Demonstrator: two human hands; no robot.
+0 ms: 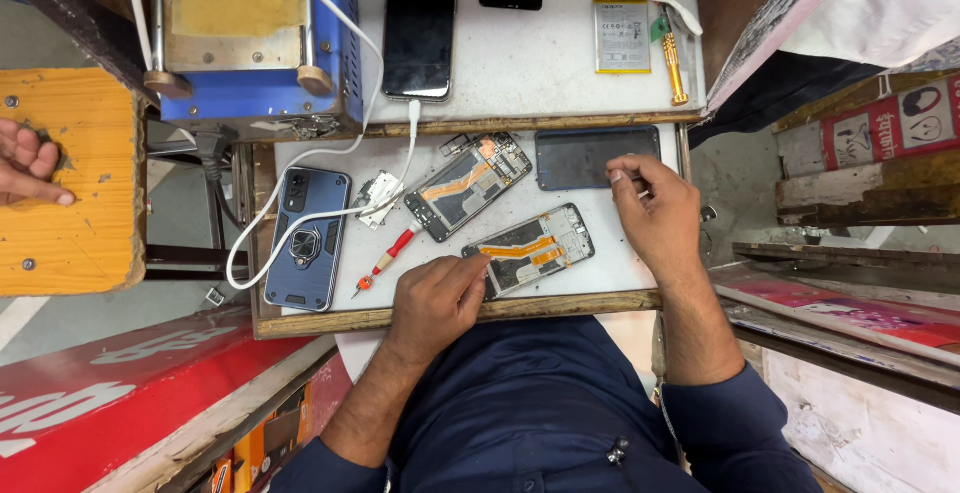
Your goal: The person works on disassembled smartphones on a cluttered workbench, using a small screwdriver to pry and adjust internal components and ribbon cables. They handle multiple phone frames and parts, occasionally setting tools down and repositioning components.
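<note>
A: Here, in the middle of the frame, left hand (435,298) pressing down on the near opened phone frame (530,250), fingers (470,271) flat and loose on its left end, not closed around it. Probably to keep it from sliding on the white surface (610,268).

B: And right hand (655,215)?

A: Right of centre, resting at the edge of a dark phone back cover (590,156). Fingertips pinched together, maybe on something small; cannot tell what, or if anything at all.

B: Other parts nearby?

A: Second opened phone frame (468,185) lying slanted just above the first, orange flex strip facing up. Red-handled screwdriver (388,258) just left of it, within easy reach. Blue phone case with ring holder (307,238) at the left end, white cable (300,218) looping over it.

B: Any containers?

A: No tray or box with parts to see. On the upper level: black phone (419,31), flat battery (621,35), yellow-handled screwdriver (676,68), blue machine (255,38) at upper left.

B: Somebody else present?

A: Another person's hand (30,163) at the left edge, on an orange wooden board (70,178).
</note>
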